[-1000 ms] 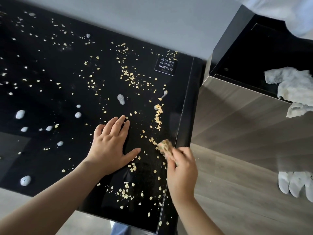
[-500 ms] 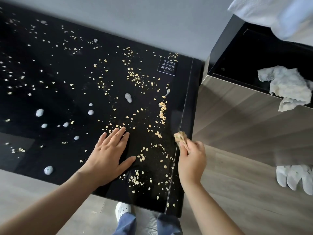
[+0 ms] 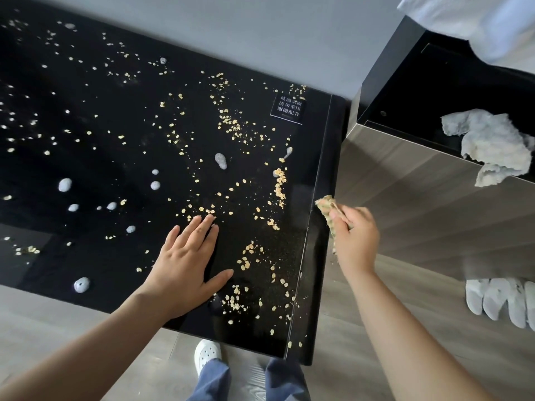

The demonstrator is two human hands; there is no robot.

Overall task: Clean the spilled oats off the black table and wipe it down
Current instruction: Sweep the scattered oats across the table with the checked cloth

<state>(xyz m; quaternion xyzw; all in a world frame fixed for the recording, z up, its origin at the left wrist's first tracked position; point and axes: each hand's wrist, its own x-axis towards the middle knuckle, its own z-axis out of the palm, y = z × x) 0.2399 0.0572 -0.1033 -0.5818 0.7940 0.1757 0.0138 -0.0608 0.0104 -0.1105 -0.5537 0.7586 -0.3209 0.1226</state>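
Pale golden oat flakes [image 3: 279, 183] lay scattered over the glossy black glass counter [image 3: 86, 157], thickest in the centre and lower right of the frame, among small grey-white foam blobs [image 3: 220, 161]. The left grip [image 3: 188, 261] rested flat on the counter at lower centre, fingers straight and holding nothing, fingertips touching a few flakes. The right grip [image 3: 356, 241] was curled round a crumpled tan cloth [image 3: 325, 205] at the counter's right edge. A small black label with white lettering [image 3: 287, 107] sat near the upper right corner. Beside the counter at right stood a wood-grain cabinet [image 3: 405, 183] with a crumpled white rag [image 3: 492, 143] hanging over its edge.
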